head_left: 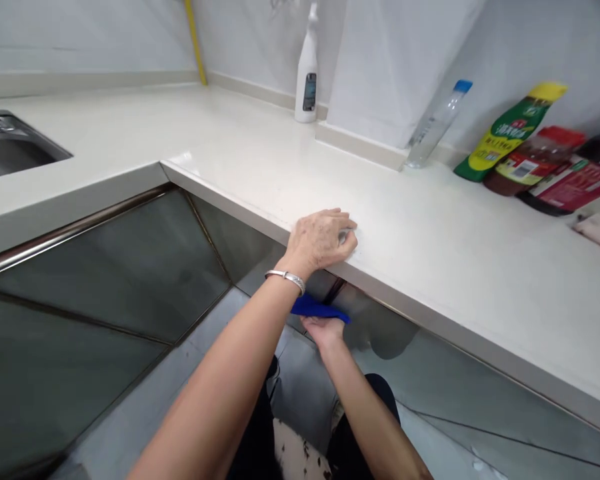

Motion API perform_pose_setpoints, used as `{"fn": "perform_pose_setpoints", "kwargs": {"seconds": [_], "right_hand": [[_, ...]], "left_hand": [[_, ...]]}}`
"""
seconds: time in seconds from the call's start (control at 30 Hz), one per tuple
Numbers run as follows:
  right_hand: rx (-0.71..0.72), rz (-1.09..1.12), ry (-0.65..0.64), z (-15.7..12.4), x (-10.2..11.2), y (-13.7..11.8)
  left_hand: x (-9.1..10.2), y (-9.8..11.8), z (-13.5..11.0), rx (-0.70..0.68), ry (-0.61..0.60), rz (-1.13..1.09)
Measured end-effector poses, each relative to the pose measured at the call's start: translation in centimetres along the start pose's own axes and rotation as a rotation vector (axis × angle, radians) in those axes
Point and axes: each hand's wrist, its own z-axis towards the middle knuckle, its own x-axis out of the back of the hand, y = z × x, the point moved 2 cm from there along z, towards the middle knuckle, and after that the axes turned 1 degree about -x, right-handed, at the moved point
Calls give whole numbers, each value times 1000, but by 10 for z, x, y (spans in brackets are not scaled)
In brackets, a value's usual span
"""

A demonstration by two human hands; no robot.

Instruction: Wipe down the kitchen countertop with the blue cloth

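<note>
My left hand [321,239], with a silver bangle [286,279] on its wrist, rests palm down on the front edge of the white countertop [220,157]. Its fingers are loosely bent, and a small gap shows between thumb and forefinger. Below the counter edge, my right hand [325,328] holds a blue cloth [317,308] close to the grey cabinet front [375,323]. Part of the cloth and of that hand's fingers is hidden behind my left forearm and the cloth itself.
A white spray bottle [307,80] stands by the wall. To the right are a clear bottle [437,127], a green and yellow squeeze bottle [505,137] and a red-lidded jar [533,163]. A sink [20,150] lies left. Cabinets [110,267] form a corner around my legs.
</note>
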Motion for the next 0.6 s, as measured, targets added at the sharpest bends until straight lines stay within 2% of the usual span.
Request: {"fn": "perform_pose_setpoints", "kwargs": {"seconds": [0.07,0.1,0.13,0.2,0.23,0.27,0.3,0.37,0.43,0.5,0.53,0.6], "right_hand": [[-75,155,-19,-24,-8,-21],[-103,202,-54,-36,-10,-32],[-108,210,-96,-48,-11,-42],[-83,167,-122,-69,-6,-58],[-52,129,-98,-77,-1,-63],[-4,83,-60,-83,3,-68],[63,29,-26,-88,8,-71],[260,-102,16,-96,12,-79],[518,-293,36,-103,10,-90],[770,-588,18,-113,0,-103],[870,-769,-38,-119,-8,-107],[972,-1166,-306,-132,-26,-107]], "left_hand": [[7,-2,-27,-70,113,-120],[10,-3,-48,-92,180,-208],[12,-6,-73,-56,252,-311],[5,-14,-133,208,405,-453],[-6,-17,-166,378,421,-513],[-21,-18,-198,560,371,-623],[-41,-17,-228,748,272,-792],[-83,-5,-276,1032,118,-1217],[-112,15,-301,1081,63,-1541],[-124,32,-308,1053,131,-1751],[-124,39,-306,1041,194,-1835],[-119,48,-301,1024,331,-2008]]}}
